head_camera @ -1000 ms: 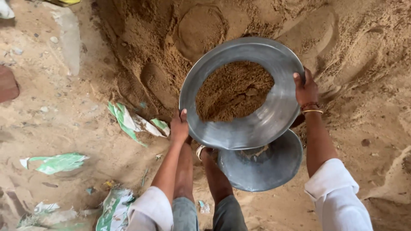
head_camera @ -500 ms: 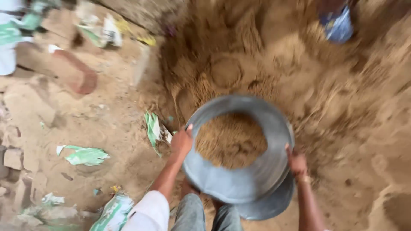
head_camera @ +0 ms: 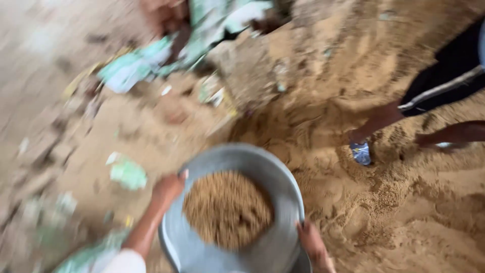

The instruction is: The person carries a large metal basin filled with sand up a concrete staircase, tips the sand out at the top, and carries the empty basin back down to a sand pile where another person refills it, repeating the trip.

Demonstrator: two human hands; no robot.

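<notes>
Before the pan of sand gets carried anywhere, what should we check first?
1. Left hand on the rim of the metal pan: ok, its grip is on the left edge.
2. Right hand on the rim: ok, it holds the lower right edge.
3. Sand load inside the pan: ok, it is heaped in the middle, below the rim.
4. Pan level: cannot tell, the picture is blurred.
5. Way ahead: not ok, another person's leg and sandalled foot stand on the sand pile close by.
6. Ground to the left: not ok, torn green and white bags lie scattered there.
</notes>
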